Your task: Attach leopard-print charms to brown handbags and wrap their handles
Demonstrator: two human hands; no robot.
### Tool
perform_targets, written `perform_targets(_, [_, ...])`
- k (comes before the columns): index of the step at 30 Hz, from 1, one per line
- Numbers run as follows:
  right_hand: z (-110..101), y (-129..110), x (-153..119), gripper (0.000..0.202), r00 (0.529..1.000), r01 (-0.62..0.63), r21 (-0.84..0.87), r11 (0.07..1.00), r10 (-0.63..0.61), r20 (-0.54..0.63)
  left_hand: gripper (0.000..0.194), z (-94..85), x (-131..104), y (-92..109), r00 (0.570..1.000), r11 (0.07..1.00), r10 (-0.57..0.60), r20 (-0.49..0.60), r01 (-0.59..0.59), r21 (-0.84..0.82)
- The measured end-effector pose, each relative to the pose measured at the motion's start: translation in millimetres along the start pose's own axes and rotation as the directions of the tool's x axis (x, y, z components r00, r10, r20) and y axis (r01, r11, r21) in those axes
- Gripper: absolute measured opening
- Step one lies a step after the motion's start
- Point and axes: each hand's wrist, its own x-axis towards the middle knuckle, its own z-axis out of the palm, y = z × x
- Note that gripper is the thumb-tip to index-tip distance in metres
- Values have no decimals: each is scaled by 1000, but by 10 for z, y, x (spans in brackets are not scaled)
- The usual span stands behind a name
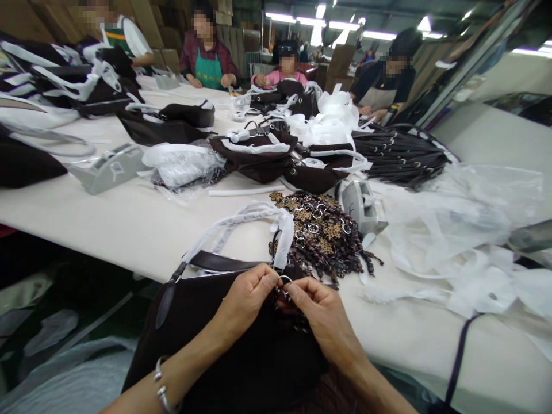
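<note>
Dark handbag (259, 356), interior unseen

My bare left forearm (200, 356) slants up from lower left, my bare right forearm (366, 368) from lower right! My left hand (252, 290) pinches, thumb against forefinger; just beside it, my right hand (318, 302) pinches too, fingers curled, knuckles up!

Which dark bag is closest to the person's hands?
The front bag, below the left hand and right hand; the other bags lie farther away.
</note>
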Motion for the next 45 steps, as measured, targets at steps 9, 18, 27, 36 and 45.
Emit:
perform_targets(9, [-28, 39, 100, 32, 999, 26, -45, 999, -27, -25, 15, -100, 580, 58, 995, 900, -67, 73, 28, 436])
perform_targets(18, [11, 55, 176, 35, 994, 74, -16, 997, -75, -75, 25, -120, 651, -2, 985, 998, -1, 171, 11, -55])
perform_targets(27, [26, 133, 306, 38, 979, 67, -91, 994, -83, -185, 35, 2, 360, -160, 998, 983, -59, 18, 61, -174])
perform_targets(36, [10, 161, 321, 37, 996, 20, -54, 998, -25, -80, 32, 125, 329, -299, 998, 945, -30, -49, 13, -326])
perform_targets(45, [125, 164, 379, 33, 1000, -18, -60, 998, 18, -3, 32, 173, 308, -383, 998, 927, -44, -52, 21, -374])
